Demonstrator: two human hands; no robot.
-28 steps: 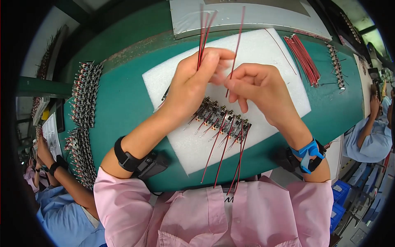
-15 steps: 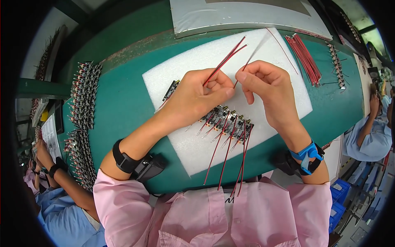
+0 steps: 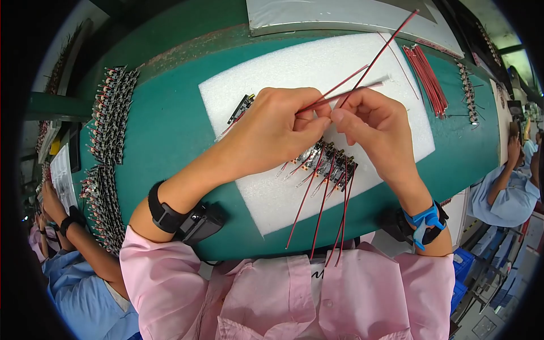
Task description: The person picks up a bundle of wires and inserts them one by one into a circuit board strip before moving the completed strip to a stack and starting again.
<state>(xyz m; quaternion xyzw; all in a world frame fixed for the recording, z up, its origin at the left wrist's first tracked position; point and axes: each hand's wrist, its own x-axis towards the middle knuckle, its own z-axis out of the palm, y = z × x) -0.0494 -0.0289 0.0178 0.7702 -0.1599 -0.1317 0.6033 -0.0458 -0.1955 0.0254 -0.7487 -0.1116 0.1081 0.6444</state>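
Both hands meet over a white foam sheet (image 3: 265, 207). My left hand (image 3: 269, 127) is closed around a few thin red-and-black wires (image 3: 345, 81), whose free ends stick out to the upper right, some of them blurred. In a pinch of thumb and fingertips, my right hand (image 3: 377, 130) holds another red-and-black wire (image 3: 387, 46) that slants far up and to the right. The fingertips of the two hands nearly touch, and the wires' inner ends are hidden among them. Just below, a row of small circuit boards (image 3: 334, 164) lies on the foam, several with wires trailing toward me.
Another small board (image 3: 241, 110) lies by my left forearm. A bundle of red wires (image 3: 428, 82) and a strip of components (image 3: 467, 93) lie right on the green table (image 3: 170, 124). Stacked boards (image 3: 113, 122) line the left. Co-workers sit at both sides.
The wires in my left hand have tipped lower, toward the right. The right hand's wire, blurred before, now points sharply up and right. The view has shifted slightly.
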